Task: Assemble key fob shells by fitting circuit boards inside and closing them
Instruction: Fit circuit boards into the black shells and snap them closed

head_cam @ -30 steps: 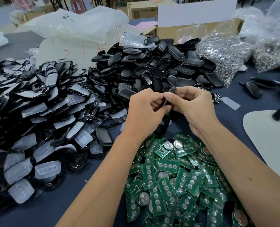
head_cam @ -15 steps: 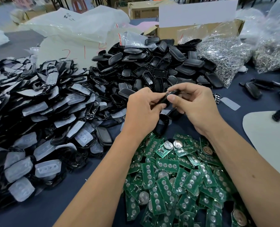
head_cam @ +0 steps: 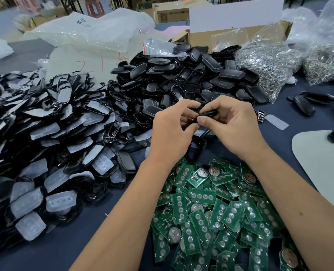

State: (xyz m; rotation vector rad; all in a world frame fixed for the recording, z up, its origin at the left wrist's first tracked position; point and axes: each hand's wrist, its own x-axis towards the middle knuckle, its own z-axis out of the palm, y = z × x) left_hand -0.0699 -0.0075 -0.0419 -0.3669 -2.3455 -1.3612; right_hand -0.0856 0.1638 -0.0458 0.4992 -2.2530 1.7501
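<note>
Both hands meet mid-scene, above the table [head_cam: 45, 249], working one black key fob shell [head_cam: 208, 114]. Left hand [head_cam: 170, 132] pinches the shell's left end, thumb under, fingers curled over the top. Right hand [head_cam: 230, 124] grips the right end, thumb pressed along the near edge. Shell is held in the air, just past the green circuit board pile [head_cam: 211, 212] and near the front of the black shell pile [head_cam: 181, 79]. Can't tell if a board is already inside; fingers hide the seam.

Risks, judged from this pose:
- Squeezing with halves misaligned: clips may bend or one edge stays proud.
- If the board sits crooked inside, closing could pinch it or leave a gap.
- Pinch is at the ends only, so a slip could drop the shell into the boards below and mix it in.
- Uneven thumb pressure may snap one side shut, other side open.

Left pile of shells with translucent button pads [head_cam: 60, 200] sits well apart, untouched. Bags of metal rings [head_cam: 267, 65] far right.
</note>
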